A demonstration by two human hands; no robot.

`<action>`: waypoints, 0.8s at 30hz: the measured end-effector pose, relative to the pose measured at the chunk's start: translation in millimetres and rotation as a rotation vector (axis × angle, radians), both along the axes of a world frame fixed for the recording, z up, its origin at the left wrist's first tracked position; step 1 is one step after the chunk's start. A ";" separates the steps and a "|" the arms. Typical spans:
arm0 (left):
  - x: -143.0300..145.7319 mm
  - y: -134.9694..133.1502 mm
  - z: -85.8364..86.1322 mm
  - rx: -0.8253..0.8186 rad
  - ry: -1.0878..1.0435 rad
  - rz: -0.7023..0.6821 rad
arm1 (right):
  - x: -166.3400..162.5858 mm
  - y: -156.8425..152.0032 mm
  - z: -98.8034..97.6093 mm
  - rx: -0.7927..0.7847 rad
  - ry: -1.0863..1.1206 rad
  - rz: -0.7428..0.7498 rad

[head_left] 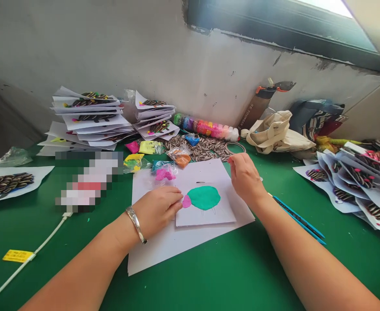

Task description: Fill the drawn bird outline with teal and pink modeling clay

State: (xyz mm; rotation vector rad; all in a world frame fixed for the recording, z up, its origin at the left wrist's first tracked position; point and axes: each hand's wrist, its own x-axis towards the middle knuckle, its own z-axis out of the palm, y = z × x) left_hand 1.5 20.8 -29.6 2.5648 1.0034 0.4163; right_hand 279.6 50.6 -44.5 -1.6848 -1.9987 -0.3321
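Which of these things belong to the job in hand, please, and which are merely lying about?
In use: left hand, right hand, white card, green clay shape, pink clay piece, sunflower seeds.
Lying about: stacked cards, cloth bag, blue pens, yellow tag.

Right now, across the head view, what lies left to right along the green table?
White sheet with striped seeds, left hand, flat green clay disc, right hand, thin blue sticks, fanned white seed-picture cards.

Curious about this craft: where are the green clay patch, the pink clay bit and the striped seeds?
green clay patch [203, 197]: head view, its middle.
pink clay bit [186, 201]: head view, its middle.
striped seeds [209, 149]: head view, pile's middle.
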 end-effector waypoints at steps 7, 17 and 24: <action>-0.3 0.4 1.8 0.041 -0.036 0.051 | -35.8 -26.2 5.2 -0.241 0.502 0.241; 1.9 -1.6 0.7 0.028 0.023 -0.001 | -46.4 -40.3 13.9 -0.274 0.330 0.404; 1.7 -3.9 0.3 -0.009 0.065 -0.010 | -51.3 -47.2 16.4 -0.407 0.131 0.494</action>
